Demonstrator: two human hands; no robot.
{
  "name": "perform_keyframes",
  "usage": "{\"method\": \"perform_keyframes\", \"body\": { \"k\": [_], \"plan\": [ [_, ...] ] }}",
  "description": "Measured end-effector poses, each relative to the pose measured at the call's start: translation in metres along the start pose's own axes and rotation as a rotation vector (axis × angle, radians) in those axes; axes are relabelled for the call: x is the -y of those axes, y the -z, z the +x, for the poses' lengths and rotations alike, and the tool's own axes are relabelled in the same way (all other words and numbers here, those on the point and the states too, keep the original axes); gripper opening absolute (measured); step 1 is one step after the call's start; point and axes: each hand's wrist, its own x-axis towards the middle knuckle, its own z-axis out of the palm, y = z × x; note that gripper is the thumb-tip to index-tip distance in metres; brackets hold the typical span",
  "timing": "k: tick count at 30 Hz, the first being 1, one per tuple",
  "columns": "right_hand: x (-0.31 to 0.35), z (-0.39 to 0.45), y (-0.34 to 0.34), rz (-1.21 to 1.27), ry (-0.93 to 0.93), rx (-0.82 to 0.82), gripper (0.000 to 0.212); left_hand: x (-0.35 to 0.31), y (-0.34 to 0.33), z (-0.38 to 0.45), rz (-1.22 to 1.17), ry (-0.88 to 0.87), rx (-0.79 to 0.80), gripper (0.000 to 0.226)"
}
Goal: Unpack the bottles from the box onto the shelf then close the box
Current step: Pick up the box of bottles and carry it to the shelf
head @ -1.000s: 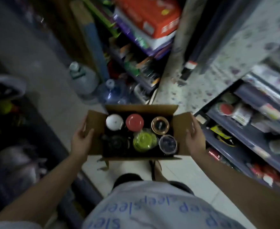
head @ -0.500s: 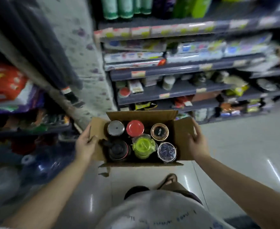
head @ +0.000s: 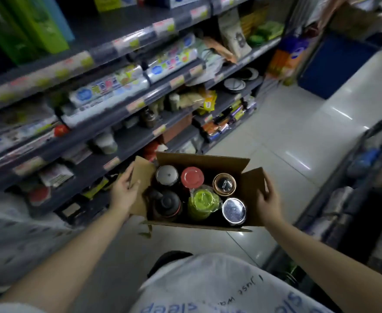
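Both hands carry the box: left hand (head: 123,195) and right hand (head: 267,201) each curl around a side flap. I hold the box (head: 252,188) above the floor beside the shelf (head: 126,143). All six bottles (head: 201,201) remain inside, so unpacking hasn't begun; next I need somewhere to rest it. Shelf goods blur; bottle bodies are hidden.

Shop aisle, tiered shelves (head: 122,114) with price-tag strips, packaged goods, glossy tiled floor (head: 298,136)
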Motion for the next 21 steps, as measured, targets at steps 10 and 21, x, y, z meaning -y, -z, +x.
{"method": "perform_keyframes", "body": {
  "k": [10, 21],
  "plan": [
    [-0.014, 0.094, 0.105, 0.118, -0.126, -0.361, 0.059, -0.105, -0.197, 0.108, 0.125, -0.141, 0.371, 0.058],
    [-0.002, 0.223, 0.161, 0.166, -0.235, -0.715, 0.056, -0.194, -0.418, 0.249, 0.243, -0.217, 0.692, 0.062]
  ]
}}
